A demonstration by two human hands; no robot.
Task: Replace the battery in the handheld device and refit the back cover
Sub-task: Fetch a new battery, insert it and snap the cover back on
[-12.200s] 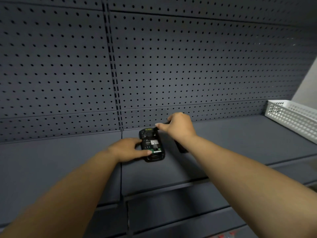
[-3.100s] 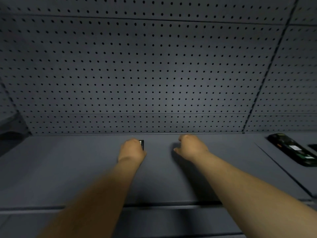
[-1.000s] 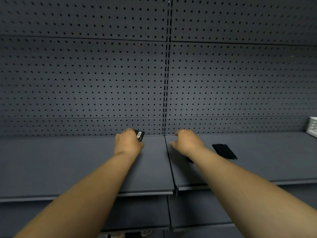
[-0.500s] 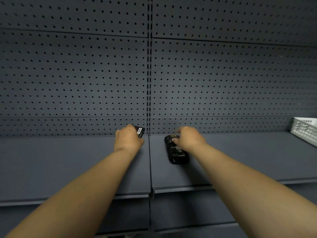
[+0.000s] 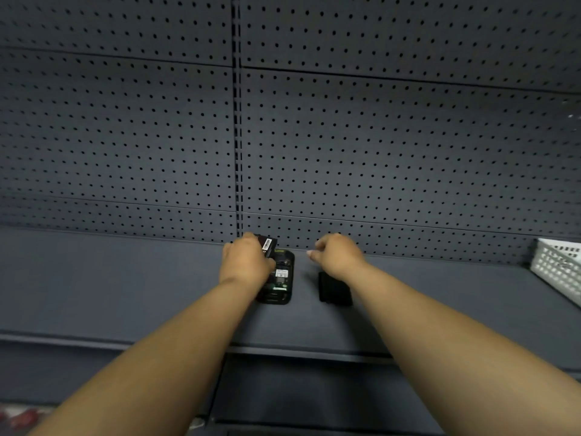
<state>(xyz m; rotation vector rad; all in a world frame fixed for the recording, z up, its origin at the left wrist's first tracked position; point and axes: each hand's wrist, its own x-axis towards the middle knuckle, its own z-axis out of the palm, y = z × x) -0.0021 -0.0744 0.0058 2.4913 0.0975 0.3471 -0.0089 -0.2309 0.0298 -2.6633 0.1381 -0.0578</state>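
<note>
i see the device (image 5: pixel 278 278) on the shelf (image 5: pixel 125 278), back open. left hand (image 5: pixel 246 265) pinches the battery (image 5: pixel 267 246) just above it, unseated. right hand (image 5: pixel 338 254) loosely curled, empty; cover (image 5: pixel 334 289) right of device, unfitted.

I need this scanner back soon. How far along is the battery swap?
Done: the back cover is off and lies on the shelf beside the handheld device, whose bay is open. In hand: the left hand holds a battery over it; the right hand hovers. Left: seat battery, refit cover.
</note>
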